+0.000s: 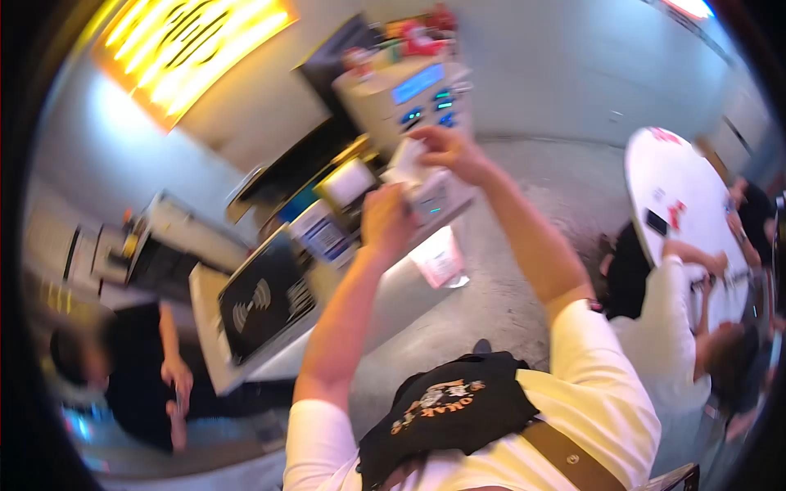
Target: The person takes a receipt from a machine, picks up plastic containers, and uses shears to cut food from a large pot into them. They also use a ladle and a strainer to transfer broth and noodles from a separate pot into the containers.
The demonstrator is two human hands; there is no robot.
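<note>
Thumb and fingers of my right hand (452, 155) are closed on a piece of white paper (404, 164), in front of a large pale machine (372, 106) with a blue display and lit buttons. My left hand (388, 219) is at the lower left of the paper, its fingers curled and blurred. Whether it grips the paper too is hidden. Just below the paper sits a small white device (435, 206) with a green light, like a receipt printer. Left of my left hand stands a card with a QR code (321, 233).
A black panel with a contactless symbol (264, 299) fronts the counter (282, 348). A clear stand with a pinkish sheet (442, 260) is at its edge. Lower left, a person in black (135, 368) stands. On the right, people sit around a white table (655, 176) with a phone (657, 222).
</note>
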